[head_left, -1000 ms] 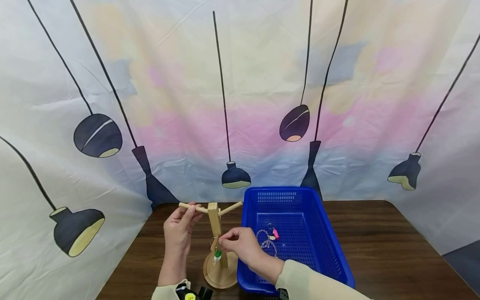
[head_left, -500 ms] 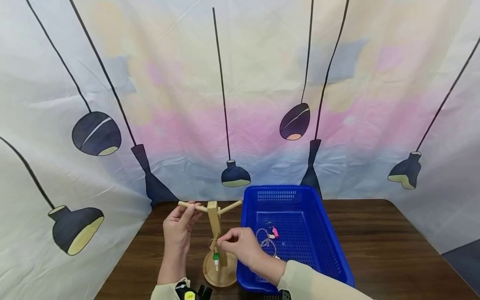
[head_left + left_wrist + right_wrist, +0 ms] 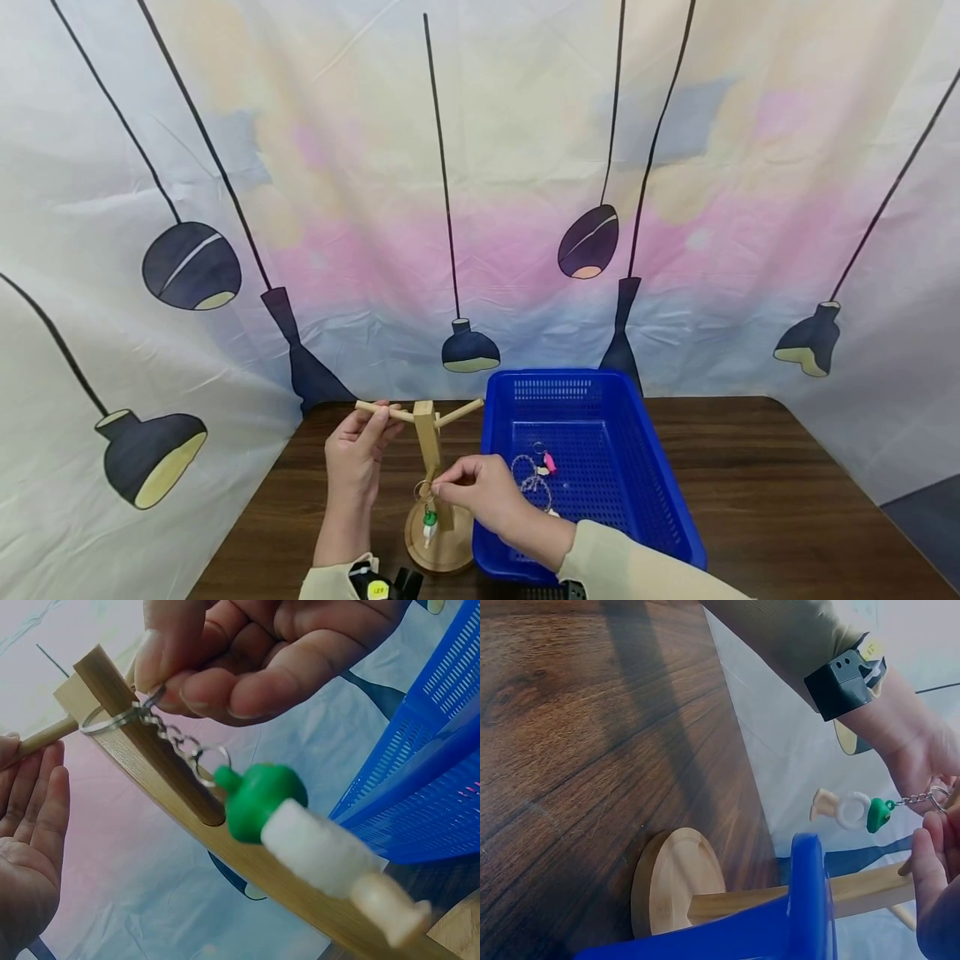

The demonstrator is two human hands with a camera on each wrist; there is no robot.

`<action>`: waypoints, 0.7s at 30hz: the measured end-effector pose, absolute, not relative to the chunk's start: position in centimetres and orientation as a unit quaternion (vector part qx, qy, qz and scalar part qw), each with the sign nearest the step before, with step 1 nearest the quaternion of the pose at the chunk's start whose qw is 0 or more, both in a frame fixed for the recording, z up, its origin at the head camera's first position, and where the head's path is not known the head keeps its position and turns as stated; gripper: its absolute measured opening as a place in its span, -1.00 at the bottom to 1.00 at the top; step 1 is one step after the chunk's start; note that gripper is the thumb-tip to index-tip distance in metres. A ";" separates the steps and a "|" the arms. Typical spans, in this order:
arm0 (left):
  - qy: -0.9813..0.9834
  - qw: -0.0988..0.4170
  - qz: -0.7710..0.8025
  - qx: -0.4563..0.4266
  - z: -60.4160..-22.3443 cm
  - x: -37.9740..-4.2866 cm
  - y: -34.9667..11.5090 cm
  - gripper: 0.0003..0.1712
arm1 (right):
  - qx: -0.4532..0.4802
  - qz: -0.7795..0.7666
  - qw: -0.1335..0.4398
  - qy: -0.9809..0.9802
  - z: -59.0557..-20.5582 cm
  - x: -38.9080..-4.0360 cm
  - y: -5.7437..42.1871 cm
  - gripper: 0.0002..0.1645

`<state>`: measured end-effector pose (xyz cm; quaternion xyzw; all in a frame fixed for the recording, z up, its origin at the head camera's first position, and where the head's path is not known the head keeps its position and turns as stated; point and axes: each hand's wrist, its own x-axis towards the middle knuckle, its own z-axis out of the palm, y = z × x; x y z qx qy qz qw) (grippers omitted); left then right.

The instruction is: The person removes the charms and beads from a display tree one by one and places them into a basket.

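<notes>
A wooden stand (image 3: 429,437) with several round pegs rises from a disc base. My left hand (image 3: 356,467) holds its upper left peg between thumb and fingers. My right hand (image 3: 483,496) pinches the metal ring of a keychain (image 3: 430,521) in front of the post. From a short chain hangs the keychain's charm, a green-topped white figure (image 3: 281,814) with a beige end. In the left wrist view the ring (image 3: 105,724) crosses a lower peg (image 3: 161,750) near its tip, and the part behind the peg is hidden. The charm (image 3: 855,811) hangs clear of the base.
Close at the stand's right, a blue plastic basket (image 3: 663,492) stands on the dark wood table (image 3: 765,475). In it lie a pink charm (image 3: 551,463) with a ring and some corded loops (image 3: 532,483). A cloth backdrop (image 3: 480,250) printed with lamps hangs behind.
My right hand has shifted slightly left with the ring, and the charm now hangs a little lower and farther left. My left hand keeps its hold on the upper peg.
</notes>
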<state>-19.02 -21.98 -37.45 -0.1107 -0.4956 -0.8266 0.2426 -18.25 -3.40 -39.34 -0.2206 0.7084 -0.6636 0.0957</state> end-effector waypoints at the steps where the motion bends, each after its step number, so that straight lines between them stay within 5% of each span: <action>1: -0.494 0.242 -0.827 -0.113 -37.4 -19.0 -22.0 -0.70 | -0.221 -0.664 0.097 0.708 -39.3 -18.2 -3.4 -0.81; 21: -0.507 0.245 -0.822 -0.088 -37.5 -19.0 -21.9 -0.71 | -0.227 -0.659 0.103 0.709 -38.7 -17.4 -3.1 -0.81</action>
